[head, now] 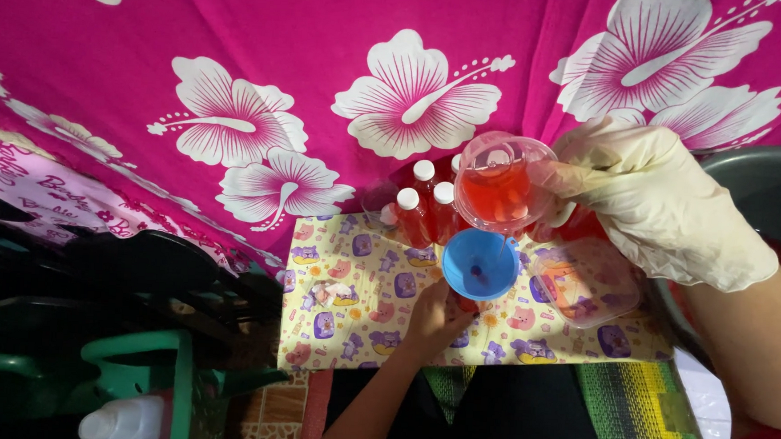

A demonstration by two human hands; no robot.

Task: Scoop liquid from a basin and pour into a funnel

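The gloved right hand [654,202] grips a tilted cup [499,181], pouring red liquid into the blue funnel [480,264] just below. The bare left hand [434,320] clasps something under that funnel, hidden from view. Too steep a tilt could flood the funnel, spilling onto the patterned cloth [349,333].

Packaging items, by position relative to the fingers:

1. Small capped bottles [425,208], a cluster; round white caps, red contents; standing just beyond the bare left hand's fingers [439,304] and left of the gloved right hand's fingers [560,177].
2. Clear plastic container [588,283], rounded-rectangular, with reddish tint inside; lying directly below the gloved fingers, right of the bare fingers.
3. White plastic jug [123,421], translucent, partly cut off by the lower edge; far left of the bare fingers.

Labels, signs, screens: none seen.
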